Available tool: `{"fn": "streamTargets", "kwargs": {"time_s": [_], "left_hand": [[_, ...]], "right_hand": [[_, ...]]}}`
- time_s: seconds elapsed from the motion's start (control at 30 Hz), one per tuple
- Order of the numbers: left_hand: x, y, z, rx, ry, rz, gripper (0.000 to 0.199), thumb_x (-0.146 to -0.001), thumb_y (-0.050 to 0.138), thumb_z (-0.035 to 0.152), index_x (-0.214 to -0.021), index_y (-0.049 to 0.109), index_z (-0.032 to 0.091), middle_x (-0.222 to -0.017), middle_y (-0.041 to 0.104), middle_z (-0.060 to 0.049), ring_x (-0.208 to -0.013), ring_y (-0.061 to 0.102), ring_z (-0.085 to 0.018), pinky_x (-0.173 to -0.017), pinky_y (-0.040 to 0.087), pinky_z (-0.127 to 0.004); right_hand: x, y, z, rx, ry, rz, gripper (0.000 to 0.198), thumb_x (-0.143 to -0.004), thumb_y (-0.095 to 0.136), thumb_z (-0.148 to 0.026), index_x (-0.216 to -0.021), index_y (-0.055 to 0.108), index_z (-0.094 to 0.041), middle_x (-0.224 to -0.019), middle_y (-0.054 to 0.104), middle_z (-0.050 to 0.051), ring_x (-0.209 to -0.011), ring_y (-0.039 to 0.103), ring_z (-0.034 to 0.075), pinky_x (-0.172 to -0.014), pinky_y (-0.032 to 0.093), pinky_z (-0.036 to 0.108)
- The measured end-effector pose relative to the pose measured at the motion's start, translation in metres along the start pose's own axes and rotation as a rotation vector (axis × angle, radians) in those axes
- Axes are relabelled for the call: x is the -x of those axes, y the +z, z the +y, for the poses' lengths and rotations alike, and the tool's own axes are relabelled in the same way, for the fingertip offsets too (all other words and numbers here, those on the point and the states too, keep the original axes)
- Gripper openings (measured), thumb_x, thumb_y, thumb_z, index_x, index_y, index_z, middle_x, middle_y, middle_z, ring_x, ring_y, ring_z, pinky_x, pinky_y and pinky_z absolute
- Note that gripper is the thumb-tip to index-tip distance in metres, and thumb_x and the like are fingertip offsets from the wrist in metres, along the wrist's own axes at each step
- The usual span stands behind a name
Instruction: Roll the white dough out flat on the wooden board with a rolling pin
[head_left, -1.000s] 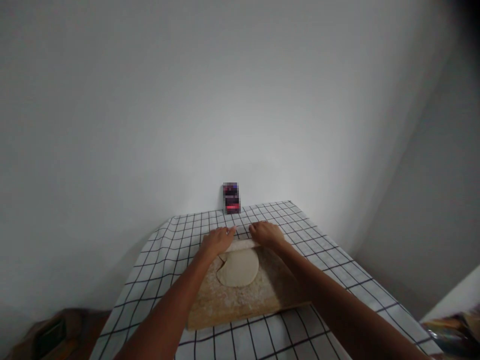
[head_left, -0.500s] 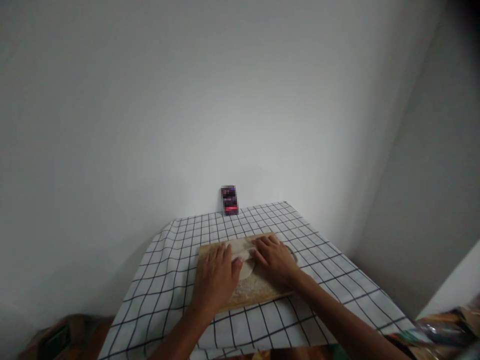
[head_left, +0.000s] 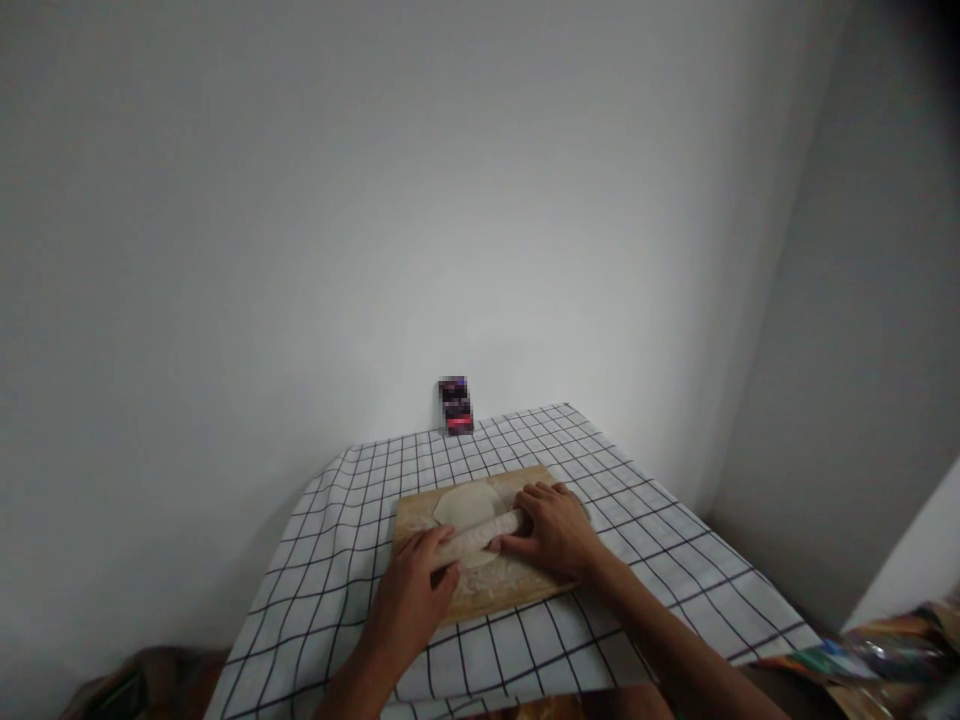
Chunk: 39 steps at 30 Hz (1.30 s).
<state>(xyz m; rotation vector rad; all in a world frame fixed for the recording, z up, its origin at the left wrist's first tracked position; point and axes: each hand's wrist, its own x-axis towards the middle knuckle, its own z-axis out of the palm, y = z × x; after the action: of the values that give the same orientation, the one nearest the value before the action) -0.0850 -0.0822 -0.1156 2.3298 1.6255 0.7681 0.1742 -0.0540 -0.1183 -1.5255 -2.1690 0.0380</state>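
A pale, floury rolling pin point(head_left: 477, 541) lies slantwise across a flat piece of dough point(head_left: 465, 504). The dough shows on both sides of the pin, on a wooden board point(head_left: 491, 598) dusted with flour. My left hand point(head_left: 417, 583) is closed around the pin's left end, thumb on the near side. Round its right end my right hand point(head_left: 551, 527) is wrapped, fingers over the top and thumb below. Both ends of the pin are hidden under my hands.
The board rests on a table with a white checked cloth point(head_left: 337, 560). A blurred-out dark upright object point(head_left: 456, 405) leans on the wall at the back. Colourful packaging point(head_left: 885, 650) lies at the lower right. Part of a curved metallic rim point(head_left: 582, 504) shows behind my right hand.
Both hands have come nearer to me, the left most, and now grip the pin's ends. Fingers that lay stretched forward are curled. More of the pin and dough shows.
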Motion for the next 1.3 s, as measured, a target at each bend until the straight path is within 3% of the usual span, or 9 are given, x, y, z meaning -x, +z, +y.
{"fn": "streamTargets", "kwargs": {"time_s": [0.13, 0.27, 0.4, 0.53, 0.8, 0.93, 1.07, 1.17, 1.3], "left_hand": [[0.006, -0.001, 0.006, 0.109, 0.006, -0.03, 0.041, -0.087, 0.069, 0.022, -0.129, 0.071, 0.023, -0.128, 0.077, -0.011, -0.121, 0.072, -0.028, -0.108, 0.057, -0.044], [0.006, -0.009, 0.004, 0.139, 0.059, -0.046, 0.033, -0.097, 0.061, 0.033, -0.126, 0.072, 0.024, -0.126, 0.078, -0.009, -0.12, 0.071, -0.027, -0.106, 0.055, -0.043], [-0.023, -0.018, 0.003, 0.118, 0.026, -0.028, 0.032, -0.106, 0.046, 0.038, -0.11, 0.073, 0.022, -0.11, 0.079, -0.007, -0.103, 0.074, -0.024, -0.092, 0.056, -0.037], [-0.058, -0.012, 0.008, -0.078, 0.04, -0.058, 0.036, -0.107, 0.045, 0.037, -0.089, 0.071, 0.02, -0.093, 0.076, -0.007, -0.089, 0.071, -0.024, -0.085, 0.053, -0.037], [-0.07, 0.014, -0.005, -0.187, 0.188, -0.06, 0.036, -0.11, 0.038, 0.034, -0.124, 0.069, 0.023, -0.131, 0.074, -0.007, -0.128, 0.064, -0.026, -0.114, 0.045, -0.044], [-0.076, 0.018, -0.013, -0.25, 0.178, -0.159, 0.045, -0.109, 0.04, 0.034, -0.149, 0.058, 0.026, -0.159, 0.059, -0.007, -0.152, 0.047, -0.033, -0.126, 0.033, -0.059], [-0.079, 0.02, -0.012, -0.286, 0.155, -0.182, 0.049, -0.11, 0.038, 0.042, -0.155, 0.054, 0.028, -0.161, 0.058, -0.009, -0.152, 0.048, -0.036, -0.123, 0.035, -0.064], [-0.08, 0.022, -0.009, -0.32, 0.119, -0.142, 0.052, -0.11, 0.036, 0.045, -0.155, 0.053, 0.025, -0.158, 0.06, -0.011, -0.148, 0.052, -0.036, -0.12, 0.04, -0.061], [-0.078, 0.021, -0.006, -0.346, 0.119, -0.139, 0.054, -0.11, 0.037, 0.048, -0.155, 0.054, 0.024, -0.158, 0.061, -0.011, -0.149, 0.052, -0.035, -0.12, 0.041, -0.061]], "right_hand": [[0.002, -0.005, -0.001, -0.006, 0.01, -0.053, 0.058, -0.085, 0.07, -0.079, -0.09, 0.071, -0.022, -0.103, 0.076, 0.009, -0.105, 0.069, 0.028, -0.095, 0.044, 0.04], [0.002, -0.003, -0.001, 0.015, 0.033, -0.026, 0.061, -0.086, 0.067, -0.082, -0.09, 0.072, -0.022, -0.102, 0.076, 0.008, -0.103, 0.07, 0.027, -0.093, 0.045, 0.039], [-0.006, -0.002, -0.003, 0.043, 0.123, -0.012, 0.064, -0.089, 0.062, -0.083, -0.091, 0.074, -0.021, -0.098, 0.077, 0.008, -0.096, 0.072, 0.026, -0.084, 0.047, 0.035], [-0.011, -0.013, -0.016, 0.12, 0.162, -0.057, 0.065, -0.094, 0.055, -0.081, -0.085, 0.077, -0.02, -0.097, 0.078, 0.01, -0.087, 0.074, 0.026, -0.076, 0.049, 0.034], [0.013, -0.028, -0.028, 0.216, 0.207, -0.295, 0.075, -0.112, 0.023, -0.057, -0.076, 0.079, -0.022, -0.08, 0.079, 0.015, -0.077, 0.076, 0.027, -0.069, 0.049, 0.035], [0.004, -0.024, -0.009, 0.271, 0.132, -0.36, 0.052, -0.111, 0.036, -0.04, -0.088, 0.079, -0.021, -0.082, 0.078, 0.014, -0.081, 0.075, 0.029, -0.066, 0.045, 0.035], [-0.012, -0.021, 0.002, 0.305, 0.045, -0.451, 0.038, -0.106, 0.043, -0.029, -0.089, 0.076, -0.022, -0.081, 0.075, 0.012, -0.079, 0.071, 0.028, -0.066, 0.043, 0.035], [-0.015, -0.02, 0.004, 0.209, 0.106, -0.371, 0.041, -0.107, 0.037, -0.032, -0.087, 0.072, -0.022, -0.09, 0.074, 0.013, -0.086, 0.069, 0.028, -0.076, 0.049, 0.039], [-0.01, -0.014, 0.012, 0.108, 0.08, -0.196, 0.035, -0.103, 0.04, -0.033, -0.117, 0.071, -0.022, -0.126, 0.072, 0.015, -0.117, 0.065, 0.033, -0.099, 0.052, 0.049]]}}
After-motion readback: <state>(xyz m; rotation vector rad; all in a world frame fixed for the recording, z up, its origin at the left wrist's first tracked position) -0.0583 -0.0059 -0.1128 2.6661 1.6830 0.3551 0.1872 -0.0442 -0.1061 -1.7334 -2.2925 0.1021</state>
